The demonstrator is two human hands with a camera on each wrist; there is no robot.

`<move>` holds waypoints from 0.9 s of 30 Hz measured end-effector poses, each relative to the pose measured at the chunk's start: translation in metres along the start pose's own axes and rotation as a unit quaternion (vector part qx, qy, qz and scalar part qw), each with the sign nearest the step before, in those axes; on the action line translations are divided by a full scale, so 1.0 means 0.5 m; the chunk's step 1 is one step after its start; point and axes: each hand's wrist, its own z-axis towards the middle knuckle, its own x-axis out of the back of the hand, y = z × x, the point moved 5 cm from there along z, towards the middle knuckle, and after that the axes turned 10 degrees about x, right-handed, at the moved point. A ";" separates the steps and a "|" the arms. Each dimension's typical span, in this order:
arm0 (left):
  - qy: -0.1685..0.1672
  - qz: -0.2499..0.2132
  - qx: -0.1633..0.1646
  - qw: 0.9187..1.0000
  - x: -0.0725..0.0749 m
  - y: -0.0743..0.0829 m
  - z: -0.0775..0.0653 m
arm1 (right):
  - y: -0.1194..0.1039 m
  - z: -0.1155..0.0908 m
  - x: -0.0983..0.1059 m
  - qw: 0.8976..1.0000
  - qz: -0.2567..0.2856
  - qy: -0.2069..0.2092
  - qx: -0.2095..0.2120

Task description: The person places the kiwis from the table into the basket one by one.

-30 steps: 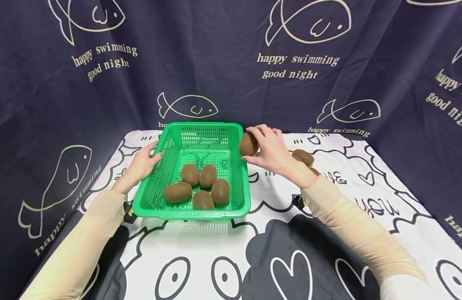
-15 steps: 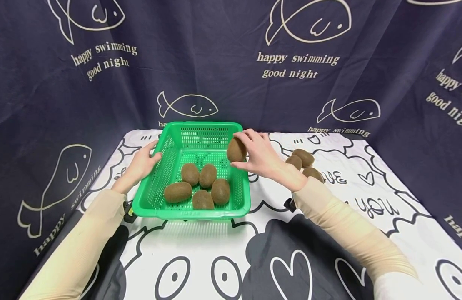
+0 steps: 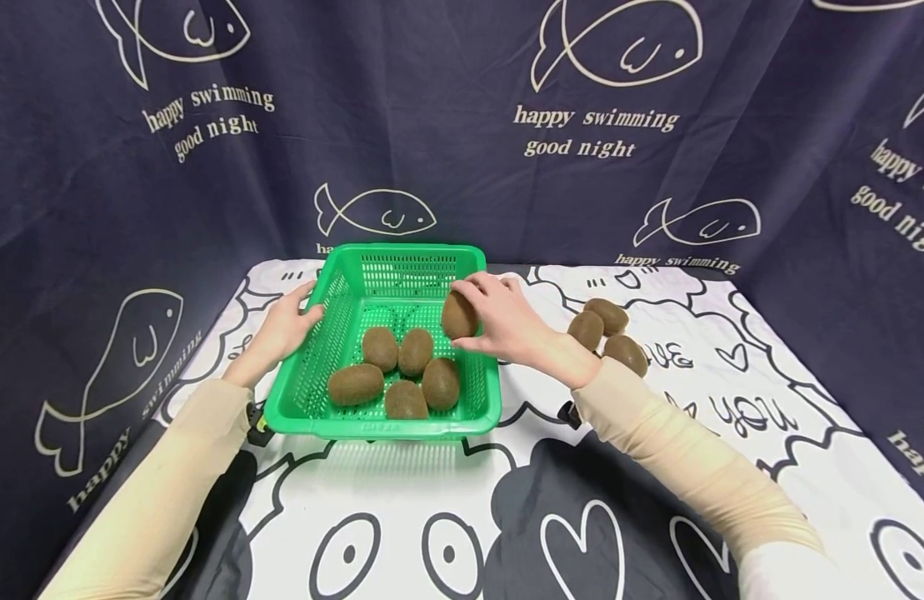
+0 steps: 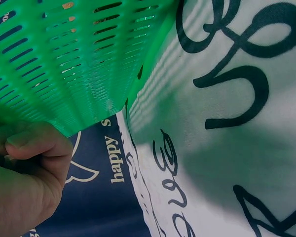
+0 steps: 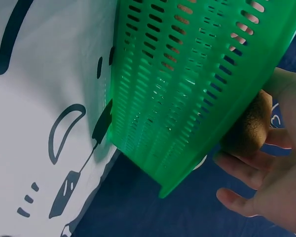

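Observation:
A brown kiwi [image 3: 460, 315] is pinched between the thumb and fingers of my right hand [image 3: 506, 321], just inside the right rim of a green plastic basket [image 3: 424, 428]. In the right wrist view the same kiwi [image 5: 249, 129] shows partly behind the rim. My left hand [image 3: 282, 323] grips the basket's left rim; in the left wrist view its thumb and fingers [image 4: 39, 140] are curled at that edge. Several kiwis lie on the basket floor toward the near side, among them a sideways kiwi [image 3: 356, 385] and an upright-looking kiwi [image 3: 416, 352].
Three loose kiwis lie close together on the table right of the basket, the nearest kiwi [image 3: 626, 356] beside my right forearm. A white cloth with black drawings [image 3: 372, 483] covers the table. A dark blue curtain [image 3: 462, 167] with fish prints hangs behind.
My right hand has carried its kiwi leftward and down, from outside the right rim to over the basket. The three loose kiwis now show fully. My left hand has stayed in place.

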 end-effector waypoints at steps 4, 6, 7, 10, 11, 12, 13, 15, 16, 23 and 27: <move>-0.001 -0.001 0.000 1.000 0.000 -0.001 0.001 | -0.004 0.002 -0.007 1.000 0.007 -0.024 -0.001; -0.002 -0.001 0.000 1.000 -0.001 -0.001 0.001 | -0.005 0.002 -0.011 0.999 0.013 -0.038 -0.003; -0.002 -0.001 0.000 1.000 -0.001 -0.001 0.001 | -0.006 0.002 -0.014 0.999 0.014 -0.045 -0.003; -0.003 -0.001 0.000 1.000 -0.001 -0.001 0.000 | -0.006 0.002 -0.020 0.998 0.021 -0.061 -0.005; -0.003 -0.001 0.001 1.000 -0.001 -0.001 0.000 | -0.006 0.001 -0.021 0.998 0.023 -0.066 -0.006; -0.003 0.000 0.001 1.000 -0.002 -0.001 0.000 | -0.005 0.001 -0.023 0.997 0.024 -0.070 -0.007; -0.003 0.000 0.001 1.000 -0.002 -0.001 0.000 | -0.005 0.000 -0.024 0.997 0.025 -0.073 -0.008; -0.003 0.001 0.002 1.000 -0.002 -0.002 0.001 | -0.005 -0.001 -0.025 0.997 0.027 -0.078 -0.009; -0.002 0.002 0.002 1.000 -0.002 -0.002 0.001 | -0.005 -0.001 -0.025 0.996 0.027 -0.081 -0.009; -0.003 0.004 0.000 1.000 -0.001 -0.001 0.001 | -0.006 0.001 -0.015 0.996 0.024 -0.087 -0.013; -0.003 0.005 0.000 1.000 -0.001 -0.001 0.000 | 0.004 -0.001 0.000 0.997 0.024 -0.062 -0.027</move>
